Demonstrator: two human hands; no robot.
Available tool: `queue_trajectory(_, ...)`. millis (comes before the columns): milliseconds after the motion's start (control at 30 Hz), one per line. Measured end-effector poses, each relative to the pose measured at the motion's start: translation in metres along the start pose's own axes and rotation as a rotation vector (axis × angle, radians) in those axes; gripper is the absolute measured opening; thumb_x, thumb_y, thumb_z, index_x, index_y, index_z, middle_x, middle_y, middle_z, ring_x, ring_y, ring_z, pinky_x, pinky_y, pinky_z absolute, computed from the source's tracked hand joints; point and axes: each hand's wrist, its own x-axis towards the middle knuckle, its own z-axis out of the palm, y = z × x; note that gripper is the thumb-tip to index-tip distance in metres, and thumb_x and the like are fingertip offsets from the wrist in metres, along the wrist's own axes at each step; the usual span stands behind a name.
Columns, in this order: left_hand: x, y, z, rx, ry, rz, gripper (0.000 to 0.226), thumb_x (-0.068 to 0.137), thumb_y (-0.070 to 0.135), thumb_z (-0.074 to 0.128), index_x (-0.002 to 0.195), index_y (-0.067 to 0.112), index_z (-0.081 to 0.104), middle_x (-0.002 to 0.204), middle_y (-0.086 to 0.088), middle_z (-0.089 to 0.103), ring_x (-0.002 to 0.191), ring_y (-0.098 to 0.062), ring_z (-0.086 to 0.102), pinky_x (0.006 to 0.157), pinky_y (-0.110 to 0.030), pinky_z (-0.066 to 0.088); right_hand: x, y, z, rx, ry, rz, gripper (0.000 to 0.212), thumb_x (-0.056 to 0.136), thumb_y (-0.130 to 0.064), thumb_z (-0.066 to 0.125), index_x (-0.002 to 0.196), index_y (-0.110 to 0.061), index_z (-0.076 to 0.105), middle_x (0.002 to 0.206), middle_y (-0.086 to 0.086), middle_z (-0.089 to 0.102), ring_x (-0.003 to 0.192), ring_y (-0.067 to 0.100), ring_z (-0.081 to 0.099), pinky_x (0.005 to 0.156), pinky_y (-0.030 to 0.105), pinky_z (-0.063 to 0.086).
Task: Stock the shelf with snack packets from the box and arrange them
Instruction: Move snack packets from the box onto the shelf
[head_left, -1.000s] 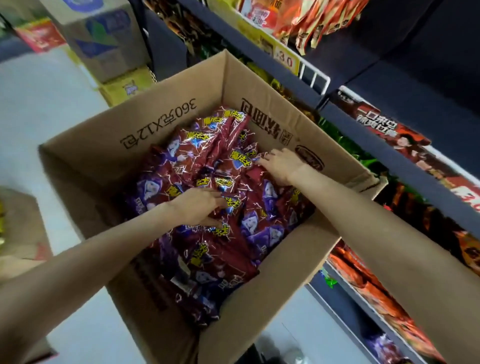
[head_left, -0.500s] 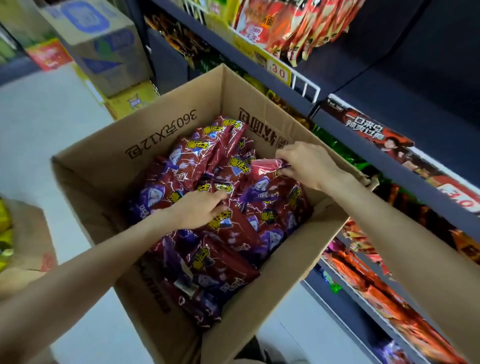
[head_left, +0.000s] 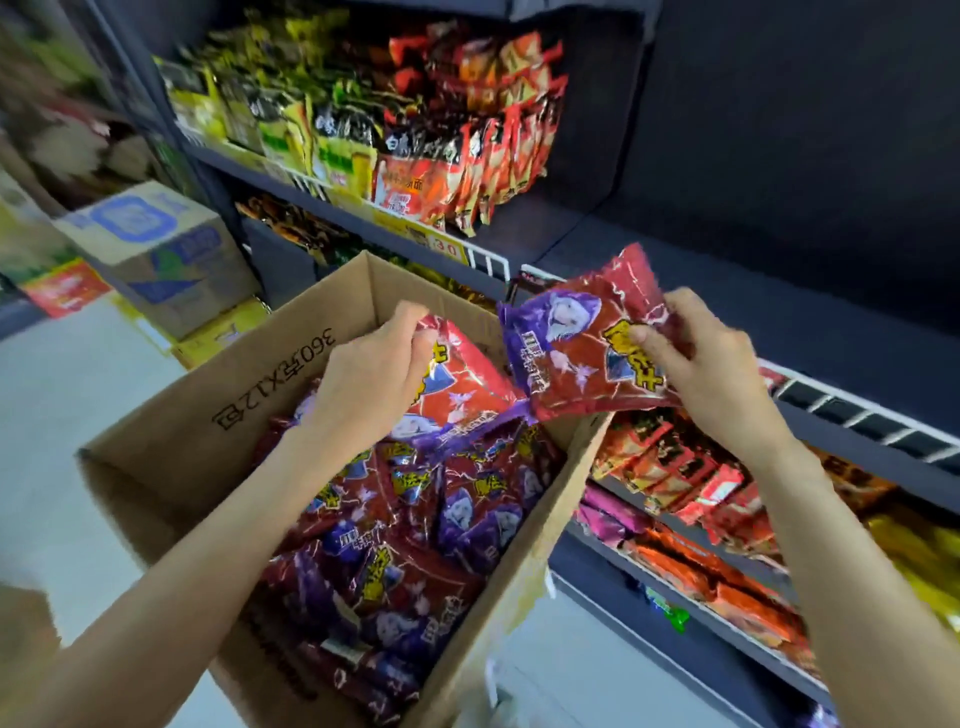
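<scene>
A: At far left, a spare carton (head_left: 156, 249) on the floor. Then the open box (head_left: 171, 441), most packets (head_left: 415, 519) inside.

B: Hands?

A: Left hand (head_left: 363, 384) pinches one packet (head_left: 462, 384) by its top edge, just above the box. Right hand (head_left: 696, 358) grips a second packet (head_left: 576, 343), raised toward the bare shelf (head_left: 779, 291), likely its destination.

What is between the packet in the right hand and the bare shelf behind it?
In the head view, nothing: only open air separates the packet in the right hand from the bare shelf, past its white wire rail.
</scene>
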Motion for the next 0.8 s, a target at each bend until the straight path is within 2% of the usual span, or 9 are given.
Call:
queue_trajectory(100, 0.021, 0.033, -0.008, -0.155, 0.008, 0.018, 0.030, 0.096, 0.030, 0.030, 0.105, 0.005, 0.045, 0.049, 0.013, 0.032, 0.037, -0.011, 0.037, 0.039, -0.024, 0.023, -0.023, 0.009, -0.045, 0.142, 0.162, 0.087, 0.013, 0.092, -0.024, 0.057, 0.100, -0.015, 0.052, 0.081, -0.013, 0.062, 0.068, -0.011, 0.058, 0.058, 0.007, 0.042)
queue_trajectory(167, 0.036, 0.061, -0.011, -0.232, -0.002, 0.066, 0.025, 0.095, 0.028, 0.031, 0.103, 0.007, 0.042, 0.048, 0.010, 0.033, 0.037, -0.010, 0.035, 0.038, -0.026, 0.023, -0.038, 0.017, -0.074, 0.188, 0.271, 0.108, 0.013, 0.092, -0.026, 0.059, 0.100, -0.018, 0.053, 0.084, -0.011, 0.065, 0.073, -0.005, 0.061, 0.065, 0.014, 0.048)
queue_trajectory(267, 0.058, 0.106, -0.015, -0.268, -0.001, 0.168, 0.032, 0.089, 0.037, 0.038, 0.105, 0.009, 0.042, 0.049, 0.010, 0.033, 0.039, -0.005, 0.035, 0.040, -0.024, 0.021, -0.056, 0.027, -0.117, 0.219, 0.403, 0.109, 0.007, 0.092, -0.027, 0.059, 0.094, -0.031, 0.054, 0.084, -0.012, 0.066, 0.078, 0.004, 0.062, 0.071, 0.029, 0.051)
queue_trajectory(367, 0.080, 0.150, -0.015, -0.254, -0.040, 0.300, 0.043, 0.078, 0.048, 0.050, 0.105, 0.017, 0.042, 0.050, 0.009, 0.041, 0.042, -0.004, 0.042, 0.043, -0.029, 0.034, -0.071, 0.032, -0.159, 0.148, 0.491, 0.105, 0.008, 0.093, -0.023, 0.059, 0.097, -0.026, 0.052, 0.084, -0.010, 0.065, 0.072, -0.002, 0.060, 0.066, 0.021, 0.049)
queue_trajectory(467, 0.096, 0.195, -0.008, -0.193, -0.066, 0.444, 0.051, 0.072, 0.059, 0.057, 0.104, 0.023, 0.040, 0.054, 0.015, 0.047, 0.049, -0.008, 0.051, 0.048, -0.028, 0.041, -0.085, 0.043, -0.198, -0.028, 0.552, 0.098, 0.010, 0.093, -0.020, 0.058, 0.099, -0.020, 0.051, 0.082, -0.015, 0.063, 0.068, -0.007, 0.059, 0.058, 0.010, 0.044)
queue_trajectory(567, 0.111, 0.240, 0.001, -0.133, -0.007, 0.561, 0.047, 0.072, 0.057, 0.065, 0.099, 0.024, 0.043, 0.064, 0.011, 0.058, 0.057, -0.016, 0.059, 0.052, -0.032, 0.048, -0.097, 0.059, -0.230, -0.297, 0.593, 0.052, 0.012, 0.093, -0.017, 0.057, 0.104, -0.013, 0.053, 0.076, -0.005, 0.060, 0.061, 0.003, 0.054, 0.053, 0.014, 0.038)
queue_trajectory(667, 0.128, 0.278, 0.011, -0.146, 0.078, 0.668, 0.038, 0.076, 0.049, 0.066, 0.095, 0.020, 0.050, 0.072, 0.009, 0.060, 0.058, -0.018, 0.059, 0.049, -0.031, 0.047, -0.103, 0.080, -0.255, -0.625, 0.648, -0.011, 0.012, 0.093, -0.010, 0.056, 0.105, -0.007, 0.055, 0.072, 0.000, 0.057, 0.050, 0.014, 0.048, 0.045, 0.016, 0.028)
queue_trajectory(733, 0.140, 0.299, 0.019, -0.159, 0.107, 0.694, 0.035, 0.078, 0.045, 0.067, 0.095, 0.018, 0.052, 0.078, 0.007, 0.062, 0.059, -0.020, 0.060, 0.048, -0.028, 0.043, -0.104, 0.094, -0.265, -0.845, 0.620, 0.018, 0.022, 0.085, 0.002, 0.063, 0.105, -0.005, 0.057, 0.072, 0.008, 0.060, 0.049, 0.024, 0.051, 0.043, 0.018, 0.024)
queue_trajectory(800, 0.153, 0.316, 0.030, -0.154, 0.136, 0.696, 0.033, 0.081, 0.043, 0.067, 0.096, 0.016, 0.055, 0.084, 0.004, 0.064, 0.061, -0.021, 0.060, 0.049, -0.025, 0.035, -0.105, 0.107, -0.270, -1.026, 0.544, 0.069, 0.044, 0.065, 0.013, 0.074, 0.103, -0.005, 0.059, 0.072, 0.010, 0.061, 0.053, 0.028, 0.056, 0.041, 0.019, 0.026)
